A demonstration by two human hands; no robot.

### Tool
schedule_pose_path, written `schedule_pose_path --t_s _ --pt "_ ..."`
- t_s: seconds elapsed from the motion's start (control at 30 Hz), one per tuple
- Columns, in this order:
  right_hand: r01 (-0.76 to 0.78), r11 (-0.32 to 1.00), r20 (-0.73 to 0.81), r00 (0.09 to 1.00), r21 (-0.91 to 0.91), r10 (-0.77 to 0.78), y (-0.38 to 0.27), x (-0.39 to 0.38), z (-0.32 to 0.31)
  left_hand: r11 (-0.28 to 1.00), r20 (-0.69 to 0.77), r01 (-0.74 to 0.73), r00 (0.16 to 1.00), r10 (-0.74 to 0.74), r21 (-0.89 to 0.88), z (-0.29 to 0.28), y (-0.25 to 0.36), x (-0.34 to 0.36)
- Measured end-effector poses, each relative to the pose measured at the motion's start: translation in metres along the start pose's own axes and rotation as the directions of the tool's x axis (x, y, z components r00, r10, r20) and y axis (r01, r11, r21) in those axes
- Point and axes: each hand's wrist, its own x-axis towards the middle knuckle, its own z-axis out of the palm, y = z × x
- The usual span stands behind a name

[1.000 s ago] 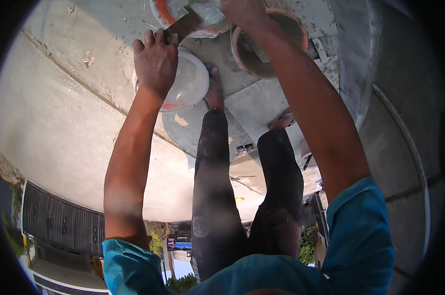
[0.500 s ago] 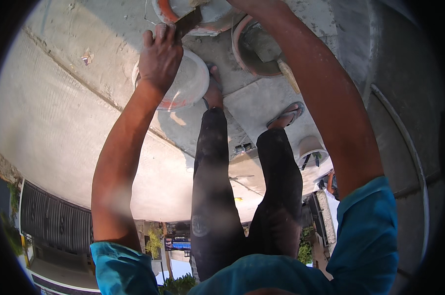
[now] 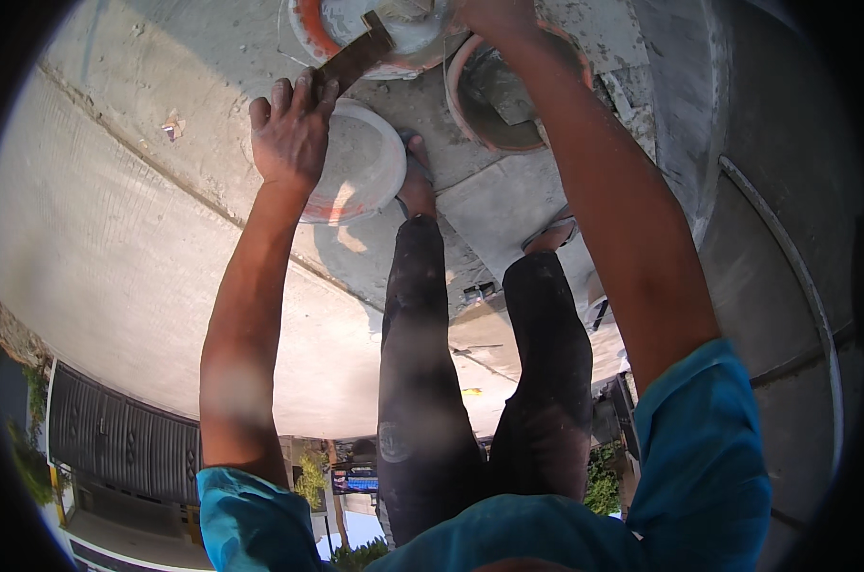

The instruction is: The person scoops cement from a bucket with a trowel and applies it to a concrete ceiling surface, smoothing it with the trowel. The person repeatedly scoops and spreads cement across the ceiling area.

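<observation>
My left hand (image 3: 294,133) is closed round the lower end of a flat brown strip with a notched far end (image 3: 356,55), which looks like a wooden profile or scraper. Its tip reaches the near rim of a large round orange-and-grey pot (image 3: 310,27), smeared with wet grey paste and cut off by the top edge. At the right side of that pot, my right hand (image 3: 494,13) is dark and partly out of the picture, so its fingers do not show clearly. A pale round basin (image 3: 394,157) stands beside my left hand.
Right of the large pot, partly behind my right forearm, stands a round terracotta-rimmed tub (image 3: 459,86) with grey material inside. My feet in sandals (image 3: 418,176) are on the concrete floor (image 3: 136,200) between the containers. A long pale pipe (image 3: 785,243) lies at the right.
My left hand has shifted slightly left, and more of the brown strip shows, its notched end by the pot's rim. My right forearm has moved left, covering a tan block beside the tub.
</observation>
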Motion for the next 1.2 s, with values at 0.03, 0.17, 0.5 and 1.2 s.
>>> schedule_pose_path --t_s 0.03,0.17,0.5,1.2 --pt "0.093 0.986 -0.044 0.994 -0.14 -0.1 -0.007 -0.004 -0.002 0.999 0.007 -0.008 1.0 0.008 0.035 0.0 0.0 -0.001" --pt "0.294 0.866 -0.07 0.934 -0.405 -0.35 -0.009 -0.001 -0.005 0.99 -0.097 -0.098 0.989 0.108 0.103 0.0 -0.009 0.001" --pt "0.031 0.909 -0.158 0.982 -0.416 -0.106 0.016 -0.013 0.003 0.406 0.053 0.165 0.96 -0.274 -0.899 0.026 -0.005 -0.002" --pt "0.052 0.945 -0.384 0.905 -0.324 -0.182 0.0 -0.032 0.004 -0.435 0.571 0.428 0.773 -0.277 -0.792 -0.006 0.015 -0.004"
